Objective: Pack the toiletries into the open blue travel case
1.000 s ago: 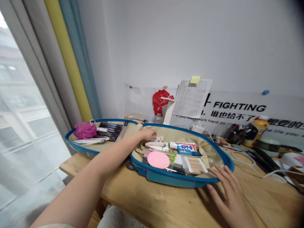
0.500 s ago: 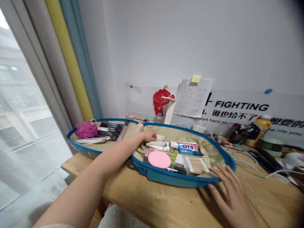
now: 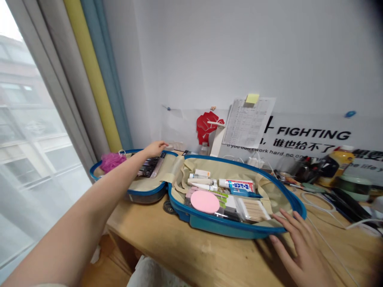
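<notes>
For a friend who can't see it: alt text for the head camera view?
On a wooden desk, an open blue case: the left hand reaches over its lid, the right hand sits by its rim. Inside lie a pink sponge and cotton swabs.

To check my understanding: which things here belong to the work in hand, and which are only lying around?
Belong: left hand, right hand, open blue suitcase, pink round sponge, cotton swabs, pink bath pouf.

Lying around: yellow bottle, wall poster, green lidded container.
</notes>
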{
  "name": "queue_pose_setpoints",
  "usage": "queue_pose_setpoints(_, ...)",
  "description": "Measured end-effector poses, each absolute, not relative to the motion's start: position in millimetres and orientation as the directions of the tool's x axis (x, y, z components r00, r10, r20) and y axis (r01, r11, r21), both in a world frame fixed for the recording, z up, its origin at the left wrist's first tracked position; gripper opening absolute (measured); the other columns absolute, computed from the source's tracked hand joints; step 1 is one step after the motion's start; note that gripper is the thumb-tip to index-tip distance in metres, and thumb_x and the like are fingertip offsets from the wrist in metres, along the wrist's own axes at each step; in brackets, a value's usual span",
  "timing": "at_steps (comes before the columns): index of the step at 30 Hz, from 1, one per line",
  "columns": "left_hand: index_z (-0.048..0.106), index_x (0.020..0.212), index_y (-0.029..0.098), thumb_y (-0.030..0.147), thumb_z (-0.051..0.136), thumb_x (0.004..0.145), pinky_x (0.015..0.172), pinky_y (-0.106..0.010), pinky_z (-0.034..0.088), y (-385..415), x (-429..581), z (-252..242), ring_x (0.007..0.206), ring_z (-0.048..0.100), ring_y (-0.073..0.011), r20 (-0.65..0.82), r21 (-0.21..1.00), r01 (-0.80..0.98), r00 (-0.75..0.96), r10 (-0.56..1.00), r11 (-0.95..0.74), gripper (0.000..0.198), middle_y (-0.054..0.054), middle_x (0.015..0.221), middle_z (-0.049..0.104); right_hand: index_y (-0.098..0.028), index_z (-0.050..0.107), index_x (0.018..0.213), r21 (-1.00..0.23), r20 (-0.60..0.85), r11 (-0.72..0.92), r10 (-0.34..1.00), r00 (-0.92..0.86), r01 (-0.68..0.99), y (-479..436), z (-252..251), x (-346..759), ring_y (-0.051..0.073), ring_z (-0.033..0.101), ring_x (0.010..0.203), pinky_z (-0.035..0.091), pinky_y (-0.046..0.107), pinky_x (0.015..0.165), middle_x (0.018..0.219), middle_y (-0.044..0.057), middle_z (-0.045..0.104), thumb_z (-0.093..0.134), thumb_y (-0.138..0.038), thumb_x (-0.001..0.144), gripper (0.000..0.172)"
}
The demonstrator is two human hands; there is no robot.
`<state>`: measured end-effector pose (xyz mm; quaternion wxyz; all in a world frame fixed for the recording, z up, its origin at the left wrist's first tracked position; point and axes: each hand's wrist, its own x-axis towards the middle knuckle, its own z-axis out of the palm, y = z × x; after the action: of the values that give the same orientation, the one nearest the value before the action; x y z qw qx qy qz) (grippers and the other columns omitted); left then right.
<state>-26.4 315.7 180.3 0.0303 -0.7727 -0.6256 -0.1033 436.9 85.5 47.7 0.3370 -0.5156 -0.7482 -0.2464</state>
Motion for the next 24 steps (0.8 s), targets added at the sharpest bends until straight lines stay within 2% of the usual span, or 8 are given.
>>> queue_pose_setpoints(5, 0.059, 0.122, 0.019, 0.022, 0.042, 0.083, 0.098, -0.035, 0.041, 298.0, -113.6, 154.1, 0.115, 0.055, -0.0255, 0.097, -0.12, 0.993, 0.02, 0.995, -0.009, 0.043, -0.011, 0.124, 0.062, -0.018, 0.048, 0.124, 0.0, 0.764, 0.362, 0.601, -0.233, 0.932, 86.4, 46.7, 436.2, 0.034, 0.038, 0.131, 0.038, 0.052, 0.101, 0.127, 0.014, 0.053, 0.041, -0.043, 0.087, 0.045)
queue_pose_setpoints(8, 0.059, 0.122, 0.019, 0.018, 0.049, 0.077, 0.096, -0.038, 0.042, 290.0, -137.5, 137.8, 0.115, 0.055, -0.0294, 0.034, -0.211, 0.977, -0.028, 0.999, 0.034, 0.046, -0.015, 0.125, 0.06, -0.018, 0.048, 0.125, 0.01, 0.77, 0.368, 0.591, -0.242, 0.93, 87.6, 45.3, 437.0, 0.035, 0.038, 0.13, 0.038, 0.053, 0.101, 0.127, 0.015, 0.053, 0.04, -0.044, 0.087, 0.047)
queue_pose_setpoints(11, 0.062, 0.118, 0.02, 0.016, 0.051, 0.076, 0.094, -0.038, 0.043, 290.7, -144.4, 128.9, 0.115, 0.055, -0.0297, -0.007, -0.269, 0.962, -0.042, 0.999, 0.039, 0.043, -0.016, 0.123, 0.061, -0.018, 0.047, 0.125, 0.033, 0.767, 0.366, 0.587, -0.258, 0.93, 88.2, 45.0, 437.9, 0.036, 0.039, 0.13, 0.038, 0.053, 0.099, 0.126, 0.015, 0.053, 0.04, -0.044, 0.087, 0.047)
queue_pose_setpoints(16, 0.063, 0.111, 0.015, 0.017, 0.046, 0.081, 0.085, -0.037, 0.046, 300.0, -139.4, 125.6, 0.104, 0.061, -0.029, -0.026, -0.314, 0.948, -0.054, 0.998, 0.043, 0.034, -0.02, 0.113, 0.065, -0.018, 0.047, 0.125, 0.039, 0.77, 0.359, 0.584, -0.257, 0.933, 87.0, 46.7, 438.0, 0.035, 0.04, 0.129, 0.038, 0.051, 0.1, 0.127, 0.014, 0.053, 0.04, -0.044, 0.087, 0.046)
queue_pose_setpoints(21, 0.062, 0.105, 0.012, 0.019, 0.042, 0.084, 0.082, -0.034, 0.047, 299.9, -133.3, 125.5, 0.102, 0.062, -0.0275, 0.0, -0.295, 0.955, -0.038, 0.999, 0.037, 0.029, -0.019, 0.106, 0.067, -0.017, 0.046, 0.125, 0.062, 0.771, 0.348, 0.579, -0.266, 0.935, 85.5, 48.7, 436.1, 0.034, 0.039, 0.129, 0.038, 0.05, 0.1, 0.125, 0.015, 0.053, 0.039, -0.043, 0.088, 0.045)
queue_pose_setpoints(24, 0.056, 0.112, 0.009, 0.023, 0.039, 0.086, 0.083, -0.033, 0.047, 297.0, -127.2, 129.8, 0.1, 0.063, -0.0265, 0.075, -0.256, 0.966, -0.025, 0.997, 0.044, 0.034, -0.019, 0.11, 0.064, -0.018, 0.044, 0.126, 0.061, 0.768, 0.348, 0.582, -0.267, 0.936, 85.7, 49.9, 434.1, 0.033, 0.038, 0.13, 0.038, 0.049, 0.1, 0.125, 0.015, 0.052, 0.039, -0.043, 0.089, 0.045)
